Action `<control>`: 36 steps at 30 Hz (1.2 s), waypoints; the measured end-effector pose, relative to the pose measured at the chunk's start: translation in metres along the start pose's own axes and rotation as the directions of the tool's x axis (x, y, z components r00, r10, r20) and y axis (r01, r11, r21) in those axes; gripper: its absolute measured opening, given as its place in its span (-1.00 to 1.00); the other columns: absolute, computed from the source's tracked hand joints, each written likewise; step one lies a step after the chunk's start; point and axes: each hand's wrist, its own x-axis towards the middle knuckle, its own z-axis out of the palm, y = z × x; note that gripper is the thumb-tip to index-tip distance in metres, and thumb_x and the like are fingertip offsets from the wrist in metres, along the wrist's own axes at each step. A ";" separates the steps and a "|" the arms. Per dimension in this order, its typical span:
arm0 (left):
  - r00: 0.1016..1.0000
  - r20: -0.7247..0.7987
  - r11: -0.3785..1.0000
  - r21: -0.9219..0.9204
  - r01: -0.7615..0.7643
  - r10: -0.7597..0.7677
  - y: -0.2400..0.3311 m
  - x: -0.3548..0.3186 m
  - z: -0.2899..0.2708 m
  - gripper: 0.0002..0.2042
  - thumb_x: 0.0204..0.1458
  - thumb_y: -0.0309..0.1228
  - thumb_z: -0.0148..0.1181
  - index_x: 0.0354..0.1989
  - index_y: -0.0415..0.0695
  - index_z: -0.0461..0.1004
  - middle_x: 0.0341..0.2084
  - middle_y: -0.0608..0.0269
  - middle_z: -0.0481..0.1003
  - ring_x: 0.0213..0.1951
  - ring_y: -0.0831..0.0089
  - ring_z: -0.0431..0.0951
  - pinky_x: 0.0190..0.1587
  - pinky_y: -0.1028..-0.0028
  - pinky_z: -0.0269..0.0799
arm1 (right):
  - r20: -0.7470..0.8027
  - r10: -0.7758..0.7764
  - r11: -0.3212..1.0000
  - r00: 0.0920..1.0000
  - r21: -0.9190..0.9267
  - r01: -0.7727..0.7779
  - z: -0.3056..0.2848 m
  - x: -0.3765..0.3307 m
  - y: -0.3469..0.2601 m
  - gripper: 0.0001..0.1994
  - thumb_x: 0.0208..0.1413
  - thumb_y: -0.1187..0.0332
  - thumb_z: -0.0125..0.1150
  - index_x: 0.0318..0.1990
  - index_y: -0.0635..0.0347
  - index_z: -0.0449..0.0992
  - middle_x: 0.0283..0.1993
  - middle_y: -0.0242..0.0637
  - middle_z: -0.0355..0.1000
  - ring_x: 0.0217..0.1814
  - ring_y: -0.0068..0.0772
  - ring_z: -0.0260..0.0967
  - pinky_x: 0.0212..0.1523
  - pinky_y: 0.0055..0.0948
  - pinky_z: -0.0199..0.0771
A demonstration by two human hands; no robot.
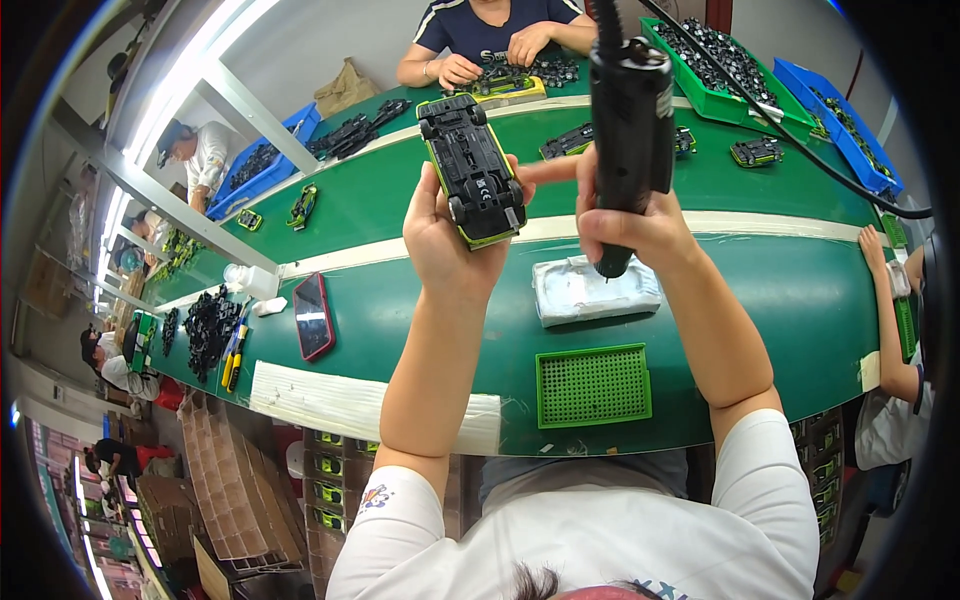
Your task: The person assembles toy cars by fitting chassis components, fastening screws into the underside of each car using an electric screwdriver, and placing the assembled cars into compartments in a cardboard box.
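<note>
One black, yellow-edged toy car (472,170) upturned in left hand (447,245).

Phone (312,315) left of pad (594,290); tray (593,386) nearer.

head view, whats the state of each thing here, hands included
left hand: gripping the toy car
toy car: held up, underside facing the camera
right hand: gripping the electric screwdriver
electric screwdriver: upright, tip pointing down, off the car
phone: lying flat on the green table
green tray: flat on table
</note>
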 end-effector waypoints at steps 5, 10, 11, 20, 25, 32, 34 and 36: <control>0.999 -0.030 1.000 -0.007 -0.022 0.022 0.002 -0.005 0.002 -0.49 0.26 -0.13 -0.39 0.02 -0.34 0.34 -0.20 -0.14 0.46 -0.18 0.03 0.51 -0.04 0.10 0.43 | 0.039 0.132 0.991 0.991 -0.043 -0.130 0.007 -0.005 0.000 -0.76 -0.15 0.47 0.31 -0.34 0.33 0.37 -0.51 -0.18 0.43 -0.67 -0.51 0.35 -0.66 -0.53 0.38; 1.000 -0.021 0.992 0.128 -0.012 0.015 0.013 0.003 -0.010 -0.55 0.21 -0.20 -0.27 0.04 -0.35 0.32 -0.17 -0.20 0.45 -0.16 -0.05 0.50 -0.03 0.05 0.40 | -0.105 0.045 0.997 0.993 0.060 -0.039 -0.016 0.001 -0.005 -0.77 -0.11 0.39 0.30 -0.35 0.30 0.40 -0.61 -0.21 0.41 -0.71 -0.47 0.35 -0.67 -0.54 0.36; 0.994 -0.090 0.958 0.285 -0.035 0.064 0.016 -0.001 -0.012 -0.55 0.22 -0.21 -0.26 0.05 -0.34 0.31 -0.17 -0.18 0.46 -0.16 -0.03 0.50 -0.04 0.10 0.42 | -0.116 0.025 1.000 0.993 -0.001 -0.025 -0.021 0.004 -0.004 -0.75 -0.07 0.35 0.24 -0.31 0.30 0.35 -0.62 -0.22 0.37 -0.72 -0.47 0.31 -0.68 -0.54 0.33; 0.998 -0.064 -0.792 0.609 0.048 0.011 0.085 -0.161 -0.095 -0.57 0.02 -0.30 0.21 0.07 -0.17 0.38 -0.23 -0.03 0.46 -0.20 0.10 0.47 -0.13 0.25 0.37 | -0.221 -0.035 0.996 0.975 0.073 0.052 -0.025 0.011 -0.021 -0.82 -0.08 0.37 0.26 -0.42 0.28 0.42 -0.65 -0.26 0.38 -0.76 -0.49 0.32 -0.72 -0.57 0.35; 0.979 -0.189 -0.797 0.579 0.175 0.077 0.086 -0.190 -0.099 -0.55 0.03 -0.27 0.20 0.10 -0.16 0.36 -0.17 -0.05 0.46 -0.12 0.04 0.46 -0.06 0.23 0.35 | -0.269 -0.083 0.996 0.960 -0.061 0.069 -0.025 0.011 -0.016 -0.83 -0.07 0.34 0.25 -0.45 0.25 0.46 -0.66 -0.29 0.38 -0.77 -0.54 0.32 -0.72 -0.62 0.37; 0.908 0.269 -0.632 0.775 -0.007 0.320 0.063 -0.041 -0.120 -0.64 0.17 -0.19 0.02 0.07 -0.10 0.42 0.08 -0.18 0.31 0.10 -0.03 0.34 0.11 0.23 0.27 | -0.275 -0.121 0.991 0.954 -0.089 0.100 -0.023 0.007 -0.017 -0.83 -0.06 0.33 0.23 -0.45 0.24 0.44 -0.64 -0.31 0.38 -0.77 -0.55 0.31 -0.72 -0.63 0.35; 0.920 0.269 -0.599 0.799 -0.048 0.286 0.057 -0.015 -0.125 -0.64 0.19 -0.17 -0.02 0.06 -0.09 0.43 0.10 -0.18 0.29 0.11 -0.04 0.33 0.13 0.23 0.26 | -0.269 -0.152 0.986 0.951 -0.107 0.128 -0.024 0.007 -0.019 -0.84 -0.06 0.34 0.23 -0.47 0.22 0.42 -0.65 -0.32 0.37 -0.76 -0.55 0.31 -0.72 -0.63 0.35; 0.960 0.180 -0.591 0.807 -0.019 0.216 0.039 -0.001 -0.131 -0.62 0.20 -0.13 -0.07 0.04 -0.08 0.45 0.12 -0.21 0.28 0.16 -0.05 0.28 0.17 0.22 0.21 | -0.295 -0.134 0.989 0.946 -0.102 0.108 -0.021 0.007 -0.022 -0.83 -0.07 0.34 0.24 -0.48 0.21 0.41 -0.65 -0.33 0.36 -0.76 -0.55 0.31 -0.71 -0.62 0.36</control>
